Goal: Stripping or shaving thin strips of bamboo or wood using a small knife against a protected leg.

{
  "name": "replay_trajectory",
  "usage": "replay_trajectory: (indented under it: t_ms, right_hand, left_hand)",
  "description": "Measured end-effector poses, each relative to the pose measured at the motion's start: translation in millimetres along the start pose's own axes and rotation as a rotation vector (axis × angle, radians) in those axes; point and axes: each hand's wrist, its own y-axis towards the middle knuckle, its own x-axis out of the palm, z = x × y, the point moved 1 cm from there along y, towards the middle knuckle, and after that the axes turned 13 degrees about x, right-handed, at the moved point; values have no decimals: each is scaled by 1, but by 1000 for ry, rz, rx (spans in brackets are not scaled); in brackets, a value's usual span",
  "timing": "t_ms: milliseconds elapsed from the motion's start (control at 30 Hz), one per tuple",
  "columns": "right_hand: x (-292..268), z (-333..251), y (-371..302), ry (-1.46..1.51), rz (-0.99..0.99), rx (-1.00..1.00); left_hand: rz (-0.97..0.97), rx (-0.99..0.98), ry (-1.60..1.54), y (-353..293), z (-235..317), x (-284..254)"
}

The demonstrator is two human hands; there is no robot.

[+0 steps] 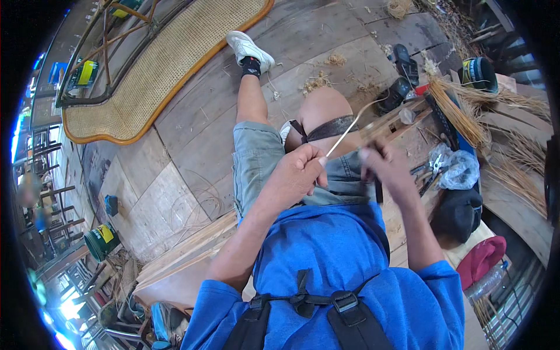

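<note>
My left hand (300, 172) is closed in a pinch over my lap, gripping the end of a thin pale cane strip (343, 135). From my fingertips the strip rises away to the right and curves past my bent knee. A dark strap or cloth band (331, 128) lies across that knee, behind the strip. My right hand (382, 166) hangs over my right thigh, apart from my left hand. Motion smears its fingers, so whether they hold anything does not show.
A woven cane panel with a wooden rim (169, 64) lies at the far left. At right are a bundle of cane strands (461, 114), pliers (436, 164), a plastic bag (461, 169) and a black cap (458, 213). Fibre scraps (315, 83) litter the wooden floor.
</note>
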Motion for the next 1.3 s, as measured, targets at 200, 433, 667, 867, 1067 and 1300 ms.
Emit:
replay_trajectory:
  t_ms: [200,433,667,867,1067,1300]
  right_hand:
    - [57,0,-16,459,-546,82]
    - [44,-1,-5,432,-397,208]
    - [69,10,-13,567,-595,180]
    - [61,17,-4,666,-547,182]
    - [18,14,8,692,-329,156]
    - [77,2,-18,480,-713,223]
  left_hand:
    - [52,114,215,-22,-15,0]
    - [124,44,342,-63,-26,4]
    - [179,56,314,-68,-22,2]
    - [168,85,402,-97,-24,-7]
    - [236,36,359,-119,-30,-16]
    - [275,-18,297,-96,-27,-6]
